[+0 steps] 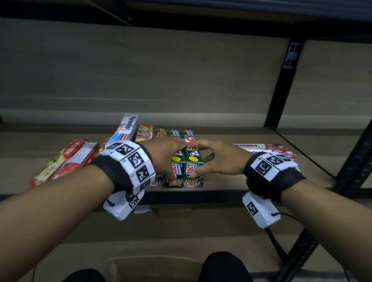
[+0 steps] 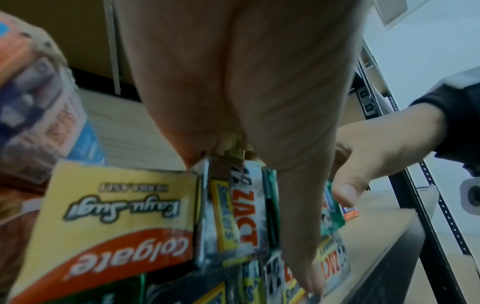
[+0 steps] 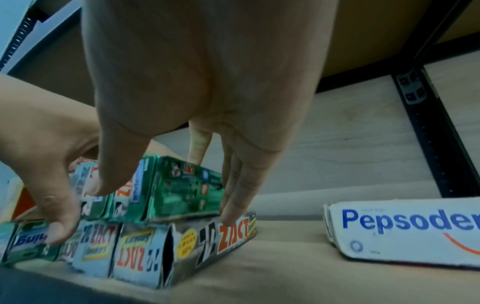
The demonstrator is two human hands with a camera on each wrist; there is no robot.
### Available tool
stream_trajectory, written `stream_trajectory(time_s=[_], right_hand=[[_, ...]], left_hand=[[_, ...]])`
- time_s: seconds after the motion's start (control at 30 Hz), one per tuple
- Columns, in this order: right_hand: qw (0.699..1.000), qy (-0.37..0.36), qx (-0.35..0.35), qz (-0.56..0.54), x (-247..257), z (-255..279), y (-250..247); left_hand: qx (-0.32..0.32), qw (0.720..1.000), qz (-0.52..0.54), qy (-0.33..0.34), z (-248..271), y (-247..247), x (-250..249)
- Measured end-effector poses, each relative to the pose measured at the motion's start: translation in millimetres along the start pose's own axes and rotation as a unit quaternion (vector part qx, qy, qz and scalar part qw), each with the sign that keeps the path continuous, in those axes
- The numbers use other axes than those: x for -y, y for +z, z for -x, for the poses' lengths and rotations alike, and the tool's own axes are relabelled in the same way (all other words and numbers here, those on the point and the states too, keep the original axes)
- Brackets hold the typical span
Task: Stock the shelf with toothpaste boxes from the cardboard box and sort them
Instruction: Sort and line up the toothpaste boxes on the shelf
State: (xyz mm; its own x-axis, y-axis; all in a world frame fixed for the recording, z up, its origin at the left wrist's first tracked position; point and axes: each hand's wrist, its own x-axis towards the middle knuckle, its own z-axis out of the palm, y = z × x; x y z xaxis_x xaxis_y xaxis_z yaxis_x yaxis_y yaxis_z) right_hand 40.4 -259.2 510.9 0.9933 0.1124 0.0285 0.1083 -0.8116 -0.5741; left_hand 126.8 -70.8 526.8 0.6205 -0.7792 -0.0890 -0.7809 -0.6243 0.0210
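Two green Zact boxes [image 1: 187, 163] lie side by side on a row of silver Zact boxes [image 1: 193, 183] at the shelf's front middle. My left hand [image 1: 168, 159] grips them from the left, its thumb down over their front ends. My right hand [image 1: 203, 164] holds the right green box [image 3: 182, 191], thumb on its front end. The right fingers [image 3: 233, 203] run down its right side onto a silver Zact box [image 3: 207, 236]. In the left wrist view the left thumb [image 2: 298, 226] lies over the Zact stack [image 2: 244, 216]; the other fingers are mostly hidden.
Colgate boxes [image 1: 72, 160] lie at the left, with one Pepsodent box [image 1: 126, 129] leaning behind my left wrist. More Pepsodent boxes [image 1: 266, 149] lie at the right. The shelf board [image 1: 233, 182] ends at a black post [image 1: 280, 86]. The cardboard box [image 1: 154, 272] sits below by my knees.
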Motion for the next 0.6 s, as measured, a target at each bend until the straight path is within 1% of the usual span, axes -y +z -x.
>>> stream_trajectory(time_s=[0.13,0.27,0.43,0.6], right_hand=[[0.998,-0.015,-0.05,-0.028,-3,1,15],[0.994,-0.023,-0.104,-0.021,-9,1,31],[0.991,-0.023,-0.126,-0.04,-13,3,44],[0.986,-0.031,-0.139,-0.091,-15,10,48]], left_hand=[[-0.022,1.0,-0.016,0.012,4,15,6],[-0.073,0.996,-0.032,0.041,7,25,12],[-0.112,0.992,0.002,0.055,16,30,14],[-0.173,0.98,0.057,0.086,31,28,6]])
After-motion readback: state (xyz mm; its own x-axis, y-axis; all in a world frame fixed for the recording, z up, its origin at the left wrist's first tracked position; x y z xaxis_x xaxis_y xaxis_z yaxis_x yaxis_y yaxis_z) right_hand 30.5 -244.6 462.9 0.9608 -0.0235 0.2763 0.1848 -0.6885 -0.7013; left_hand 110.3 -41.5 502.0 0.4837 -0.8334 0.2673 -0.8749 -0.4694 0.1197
